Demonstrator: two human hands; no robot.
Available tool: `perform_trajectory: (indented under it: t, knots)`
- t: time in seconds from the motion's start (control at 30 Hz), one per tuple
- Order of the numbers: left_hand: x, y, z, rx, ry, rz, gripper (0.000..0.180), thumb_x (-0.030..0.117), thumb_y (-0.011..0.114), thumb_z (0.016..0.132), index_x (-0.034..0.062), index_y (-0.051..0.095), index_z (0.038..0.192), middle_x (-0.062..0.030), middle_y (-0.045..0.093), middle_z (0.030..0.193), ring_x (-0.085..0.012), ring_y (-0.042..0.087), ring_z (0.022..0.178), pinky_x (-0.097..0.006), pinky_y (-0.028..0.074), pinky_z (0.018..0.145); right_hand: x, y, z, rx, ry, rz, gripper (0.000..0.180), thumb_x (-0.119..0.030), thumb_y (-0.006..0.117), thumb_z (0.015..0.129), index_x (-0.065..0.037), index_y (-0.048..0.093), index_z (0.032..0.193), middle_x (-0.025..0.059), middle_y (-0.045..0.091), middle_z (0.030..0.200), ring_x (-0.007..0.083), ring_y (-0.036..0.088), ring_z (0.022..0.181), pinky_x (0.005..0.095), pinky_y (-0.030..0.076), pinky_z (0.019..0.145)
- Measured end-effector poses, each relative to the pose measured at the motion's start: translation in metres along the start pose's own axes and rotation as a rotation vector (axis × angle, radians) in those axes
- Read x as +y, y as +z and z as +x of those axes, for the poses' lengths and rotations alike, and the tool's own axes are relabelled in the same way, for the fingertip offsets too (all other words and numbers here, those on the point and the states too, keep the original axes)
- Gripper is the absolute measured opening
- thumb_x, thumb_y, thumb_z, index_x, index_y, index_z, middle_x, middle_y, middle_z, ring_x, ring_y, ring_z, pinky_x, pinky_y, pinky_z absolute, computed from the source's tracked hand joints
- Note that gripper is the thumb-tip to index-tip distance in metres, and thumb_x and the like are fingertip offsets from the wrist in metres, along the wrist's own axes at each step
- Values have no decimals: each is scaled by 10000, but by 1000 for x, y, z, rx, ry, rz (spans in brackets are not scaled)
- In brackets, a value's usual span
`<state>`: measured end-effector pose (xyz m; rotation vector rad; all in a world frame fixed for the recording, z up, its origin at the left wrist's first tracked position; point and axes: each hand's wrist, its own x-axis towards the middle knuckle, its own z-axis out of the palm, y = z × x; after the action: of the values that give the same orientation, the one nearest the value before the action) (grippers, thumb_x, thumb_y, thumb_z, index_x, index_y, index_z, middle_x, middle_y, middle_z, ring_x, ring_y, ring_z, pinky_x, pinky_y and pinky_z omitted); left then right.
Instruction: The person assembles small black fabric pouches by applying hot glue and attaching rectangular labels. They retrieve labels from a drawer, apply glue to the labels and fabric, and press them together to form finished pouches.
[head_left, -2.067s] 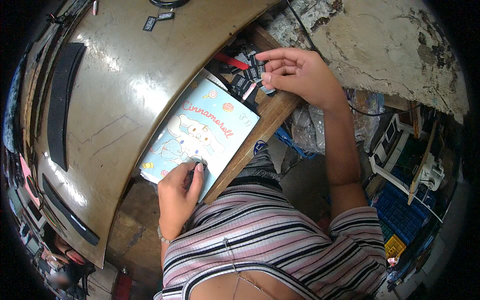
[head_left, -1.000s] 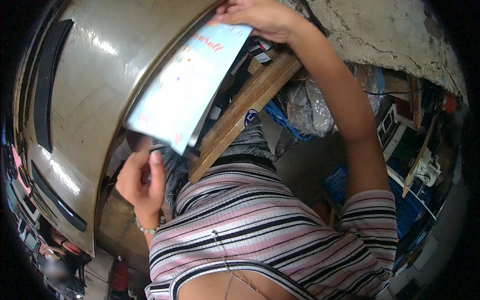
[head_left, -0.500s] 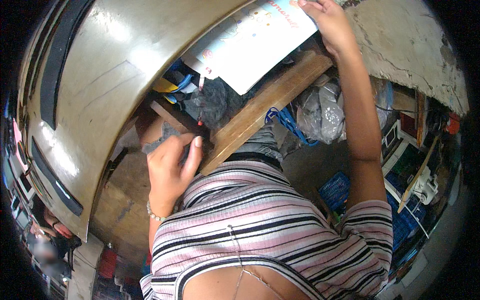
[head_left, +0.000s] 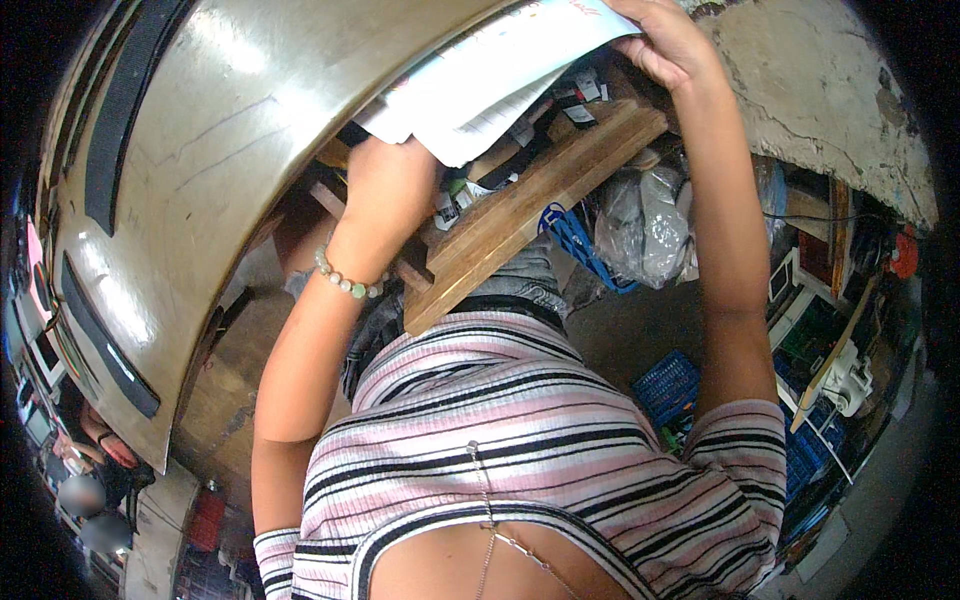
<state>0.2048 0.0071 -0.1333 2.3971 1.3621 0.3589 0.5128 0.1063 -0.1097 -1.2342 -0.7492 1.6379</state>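
Note:
A light-coloured, thin booklet or notebook [head_left: 490, 80] with drawn patterns and loose-looking pages lies tilted over an open wooden drawer [head_left: 545, 200]. My right hand [head_left: 675, 50] grips its far right corner, thumb and fingers closed about the edge. My left hand [head_left: 395, 185], with a bead bracelet [head_left: 345, 280] at the wrist, reaches into the drawer beneath the booklet's near left corner. Its fingers are hidden there, so what they touch does not show. Several small items with white labels [head_left: 452, 207] lie in the drawer next to that hand.
The glossy tabletop [head_left: 230, 130] overhangs the drawer on the left. A blue lanyard [head_left: 580, 250] hangs by the drawer front, beside clear plastic bags [head_left: 645, 225]. A worn wall [head_left: 820, 110] stands on the right, with blue crates [head_left: 668, 385] below. Other people are at the far lower left.
My left hand has moved from the drawer's near left corner, up and inward under the booklet. The booklet has shifted and tilted up. Labelled items now show where a dark grey bundle was.

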Motion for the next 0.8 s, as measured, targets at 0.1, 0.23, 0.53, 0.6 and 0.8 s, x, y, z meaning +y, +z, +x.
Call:
perform_trajectory:
  t: [0.1, 0.23, 0.53, 0.6, 0.8]
  knots:
    - [-4, -3, -1, -36, -178, 6, 258, 4, 595, 801, -1, 670, 1048, -240, 674, 975, -417, 660, 880, -465, 555, 738, 1, -4, 2, -83, 21, 73, 230, -33, 540, 975, 62, 567, 1182, 155, 665, 1124, 241, 675, 1014, 343, 568, 910]
    - [-2, -8, -3, 20, -149, -30, 192, 106, 589, 871, 6, 647, 1025, -221, 668, 941, -389, 672, 844, -476, 562, 720, 3, -7, 7, -117, 35, 112, 232, -39, 537, 976, 68, 559, 1181, 155, 662, 1125, 245, 673, 1019, 342, 573, 901]
    - [22, -84, -69, -56, -132, -389, 169, 141, 680, 891, 48, 727, 1024, -164, 602, 730, -303, 574, 611, -377, 469, 584, 15, 7, -24, 96, -108, -296, 319, -82, 586, 975, 9, 526, 1274, 124, 661, 1112, 206, 669, 1004, 311, 554, 898]
    - [17, -93, -92, -62, -247, -414, 181, 112, 690, 886, 47, 736, 1049, -143, 607, 713, -257, 560, 592, -338, 463, 580, 25, 13, -35, 59, -350, -710, 281, -177, 584, 988, -16, 598, 1218, 91, 699, 1024, 125, 648, 907, 263, 521, 773]
    - [9, -80, -129, 79, -484, -502, 141, 115, 683, 921, -6, 726, 978, -68, 605, 686, -112, 501, 573, -259, 413, 547, 34, 38, -59, 183, -377, -1618, 223, -160, 573, 970, -36, 656, 1136, 145, 697, 1085, 306, 676, 968, 377, 523, 852]
